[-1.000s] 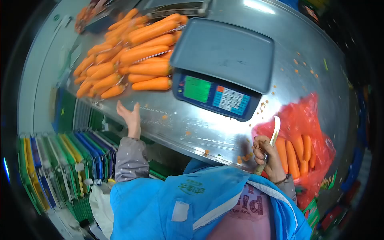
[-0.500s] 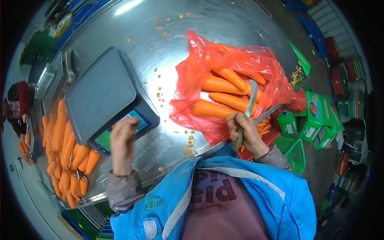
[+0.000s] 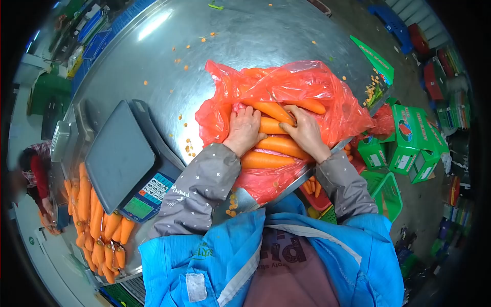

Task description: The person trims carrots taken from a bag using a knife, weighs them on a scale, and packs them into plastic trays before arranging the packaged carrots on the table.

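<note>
A thin red plastic bag [image 3: 337, 107] lies spread on the metal table with several large orange carrots [image 3: 279, 146] in it. My left hand [image 3: 243, 131] is closed around the left end of a carrot [image 3: 271, 126] in the middle of the bag. At that carrot's right end my right hand [image 3: 305, 132] is closed, its fingers curled over the carrots there. Another carrot [image 3: 271, 109] lies just above, slanting between both hands. My fingers hide parts of the carrot ends. No knife shows in either hand.
Left of the bag stands a scale [image 3: 123, 158] with a keypad and green display, beside a pile of carrots [image 3: 97, 225]. Carrot slices dot the metal table [image 3: 245, 36]. Green boxes [image 3: 406, 138] and a green crate [image 3: 386, 197] stand right. Another person [image 3: 38, 174] works far left.
The curved knife has left my right hand and is out of sight. My left hand has moved from the scale into the bag, and both hands have come onto the carrots.
</note>
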Motion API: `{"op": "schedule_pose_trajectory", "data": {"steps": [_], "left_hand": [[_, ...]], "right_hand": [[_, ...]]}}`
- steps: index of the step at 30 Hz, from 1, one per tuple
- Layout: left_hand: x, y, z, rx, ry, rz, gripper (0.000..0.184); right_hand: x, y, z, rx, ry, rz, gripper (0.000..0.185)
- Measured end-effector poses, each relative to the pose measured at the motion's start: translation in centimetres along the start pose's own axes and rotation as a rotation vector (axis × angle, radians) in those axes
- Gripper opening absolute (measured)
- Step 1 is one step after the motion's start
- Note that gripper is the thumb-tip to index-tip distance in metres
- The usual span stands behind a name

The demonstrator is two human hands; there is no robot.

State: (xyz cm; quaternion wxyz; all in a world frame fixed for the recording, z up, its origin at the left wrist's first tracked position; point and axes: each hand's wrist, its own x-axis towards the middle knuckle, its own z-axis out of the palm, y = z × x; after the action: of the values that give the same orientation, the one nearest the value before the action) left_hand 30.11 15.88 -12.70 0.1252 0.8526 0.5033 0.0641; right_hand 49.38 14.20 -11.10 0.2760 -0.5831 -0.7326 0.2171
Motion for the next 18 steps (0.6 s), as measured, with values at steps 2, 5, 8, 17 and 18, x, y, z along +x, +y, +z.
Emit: {"op": "schedule_pose_trajectory", "data": {"steps": [2, 5, 8, 17, 18], "left_hand": [[-0.1, -0.5, -0.3, -0.020, 0.004, 0.028, 0.062], [-1.8, -0.9, -1.4, -0.089, -0.051, 0.063, 0.059], [-4.1, -1.9, -4.1, -0.423, 0.024, 0.120, 0.060], [-6.4, 3.9, -12.3, -0.588, 0.090, 0.342, 0.053], [-6.5, 4.6, -12.2, -0.587, 0.097, 0.341, 0.053]], "right_hand": [[1.2, 0.7, -0.7, 0.117, -0.007, 0.102, 0.034], [2.8, -0.4, -4.6, 0.506, -0.001, 0.428, 0.033], [2.4, -0.8, -8.4, 0.593, 0.021, 0.473, 0.032], [0.3, -7.2, -12.0, 0.403, -0.044, 0.020, 0.027], [0.0, -8.6, -11.7, 0.371, -0.096, -0.013, 0.028]]}}
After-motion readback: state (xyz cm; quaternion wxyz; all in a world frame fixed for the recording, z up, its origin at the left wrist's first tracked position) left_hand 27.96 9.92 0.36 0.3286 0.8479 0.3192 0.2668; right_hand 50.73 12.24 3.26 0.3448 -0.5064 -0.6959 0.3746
